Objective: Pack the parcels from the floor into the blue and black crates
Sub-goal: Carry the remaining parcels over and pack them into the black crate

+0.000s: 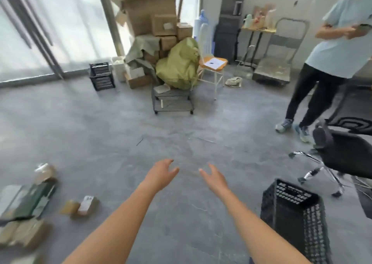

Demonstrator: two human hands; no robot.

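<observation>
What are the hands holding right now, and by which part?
Nothing. The left hand and right hand are both stretched out over bare floor with fingers spread. The parcels lie off to the left, and the black crate stands to the right, all untouched.

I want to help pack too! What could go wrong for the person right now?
Both hands, the left hand and the right hand, are empty, so nothing can drop yet. But the parcels lie scattered on the floor at the left, away from the black crate at the right, so carrying them across could mean a trip or a dropped parcel. The office chair stands close behind the crate and might get bumped.
</observation>
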